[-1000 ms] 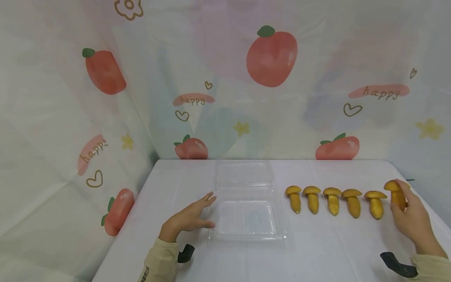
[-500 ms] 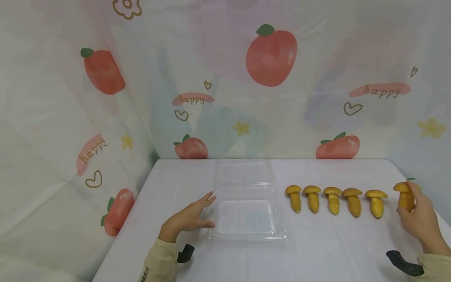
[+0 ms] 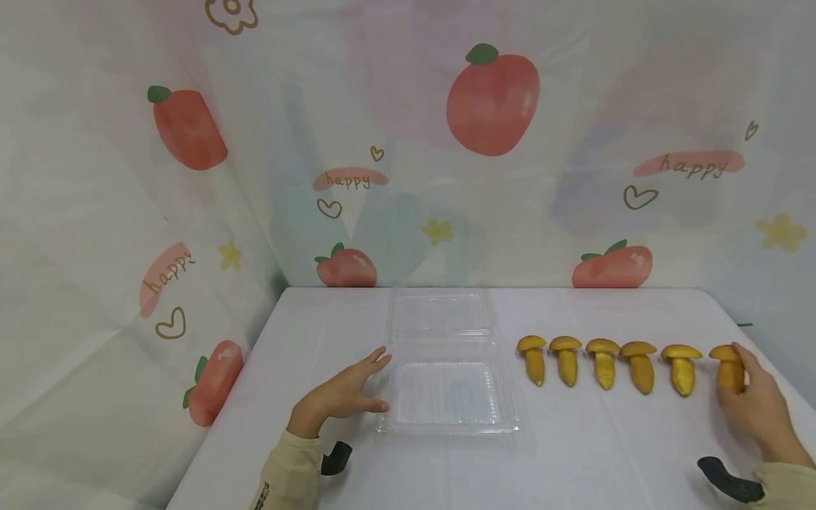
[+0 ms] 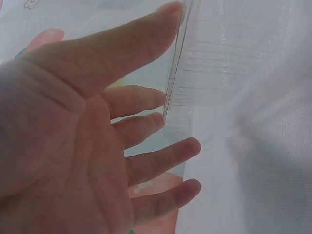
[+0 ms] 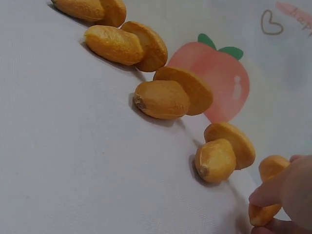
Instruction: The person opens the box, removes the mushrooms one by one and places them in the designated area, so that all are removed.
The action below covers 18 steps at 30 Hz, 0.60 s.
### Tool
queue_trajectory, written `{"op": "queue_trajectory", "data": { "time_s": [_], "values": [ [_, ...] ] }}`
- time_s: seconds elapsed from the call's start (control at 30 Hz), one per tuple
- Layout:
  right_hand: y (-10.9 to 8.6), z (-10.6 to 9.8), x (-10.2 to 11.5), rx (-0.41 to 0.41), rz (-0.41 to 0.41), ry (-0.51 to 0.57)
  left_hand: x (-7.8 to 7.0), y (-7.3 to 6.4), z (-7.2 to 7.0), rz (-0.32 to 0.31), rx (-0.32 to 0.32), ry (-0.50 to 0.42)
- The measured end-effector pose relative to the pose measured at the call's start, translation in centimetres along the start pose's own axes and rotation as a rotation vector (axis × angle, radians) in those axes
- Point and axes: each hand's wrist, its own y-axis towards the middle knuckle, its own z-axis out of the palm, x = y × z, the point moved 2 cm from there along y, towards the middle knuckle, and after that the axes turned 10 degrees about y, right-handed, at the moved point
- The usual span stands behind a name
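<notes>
At the right end of a row of yellow-brown mushrooms, my right hand (image 3: 761, 407) grips one mushroom (image 3: 729, 372) by its stem, thumb on the near side. The right wrist view shows this mushroom (image 5: 265, 214) partly covered by the fingers. Several other mushrooms (image 3: 682, 372) lie side by side to the left, caps toward the back wall. A clear plastic clamshell box (image 3: 446, 428) lies unfolded mid-table, its lid (image 3: 440, 312) toward the wall. My left hand (image 3: 344, 392) stands at the box's left side, fingers spread; the left wrist view shows thumb and fingertips at the box edge (image 4: 176, 63).
A white cloth covers the table (image 3: 574, 453). Behind it and to the left hangs a pale curtain (image 3: 408, 234) printed with peaches and hearts. Dark curved pieces (image 3: 729, 482) stick out from both sleeves near the wrists.
My right hand has carried the held mushroom to the right, away from the neighbouring one, then lowered it toward the table in line with the row. The left hand has stayed put.
</notes>
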Motion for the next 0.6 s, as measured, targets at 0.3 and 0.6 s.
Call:
{"op": "queue_trajectory", "data": {
  "time_s": [0.3, 0.6],
  "values": [
    [-0.01, 0.41, -0.65, -0.001, 0.003, -0.021, -0.05, -0.06, 0.06, 0.001, -0.002, 0.003],
    [-0.17, 0.42, -0.78, -0.002, 0.031, -0.05, 0.01, -0.09, 0.01, 0.007, -0.001, 0.009]
  ]
}}
